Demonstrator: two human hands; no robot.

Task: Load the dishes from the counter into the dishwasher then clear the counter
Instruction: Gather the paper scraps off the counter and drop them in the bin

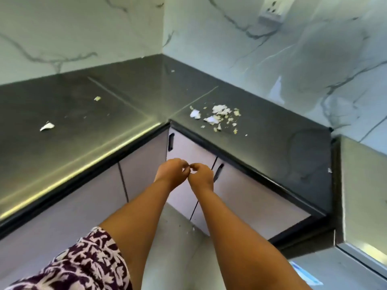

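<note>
Scraps (217, 117) are lying past my curled left hand (171, 172) and right hand (201, 175), holding I cannot tell what, and could be falling if swept fast.

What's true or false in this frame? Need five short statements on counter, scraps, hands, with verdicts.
1. Dishes stand on the counter. False: the counter bears only scraps.
2. The biggest scrap pile lies on the counter's right run. True.
3. Both hands press flat on the counter. False: the left hand and right hand meet fingertip to fingertip in front of the cabinet doors, off the counter.
4. A socket sits on the wall, upper right. True.
5. A lone white scrap lies on the left run. True.
</note>
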